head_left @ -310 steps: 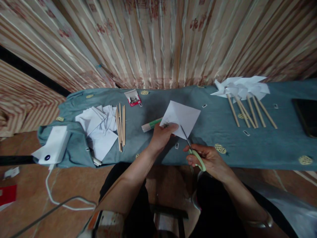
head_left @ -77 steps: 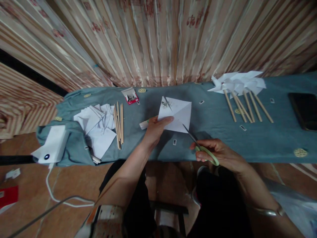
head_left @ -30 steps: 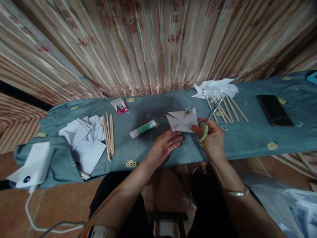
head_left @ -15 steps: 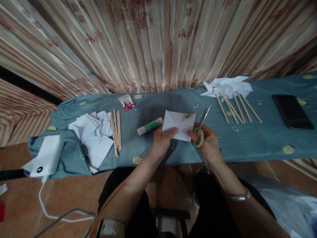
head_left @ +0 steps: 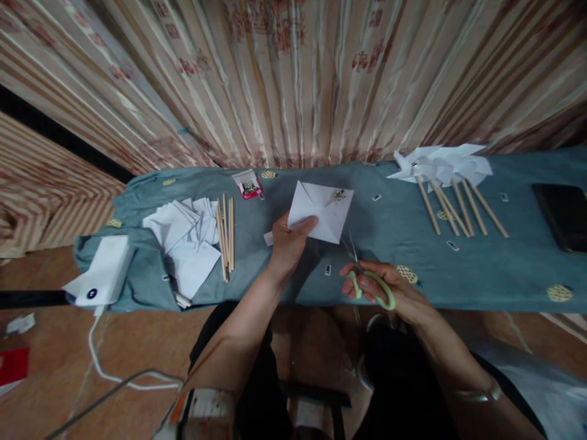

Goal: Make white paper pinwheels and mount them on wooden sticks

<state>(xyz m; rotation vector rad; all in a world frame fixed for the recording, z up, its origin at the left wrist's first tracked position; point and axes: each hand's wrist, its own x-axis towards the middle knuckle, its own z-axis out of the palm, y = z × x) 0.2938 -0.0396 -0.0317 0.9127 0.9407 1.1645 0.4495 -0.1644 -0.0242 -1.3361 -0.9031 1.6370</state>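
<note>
A patterned curtain [head_left: 293, 79] hangs beyond a long cloth-covered table [head_left: 481, 275]. White paper pinwheels [head_left: 452, 164] lie in a cluster at the right, and a paper heap [head_left: 186, 229] sits at the left. Between them, above the cloth, a square white sheet [head_left: 326, 214] is pinched at its left edge by the left hand [head_left: 290, 244], thumb on top. The right hand [head_left: 389, 284] grips scissors [head_left: 358, 267] by their green loops, the blades seemingly parted and just beside the sheet's near corner. For a clean cut, it would help to hold the sheet taut, follow the diagonal crease and stop short of the centre. Beyond the left hand, a small open red-and-white box [head_left: 253, 194] holds shiny metal pieces [head_left: 248, 188], too tiny to identify
</note>
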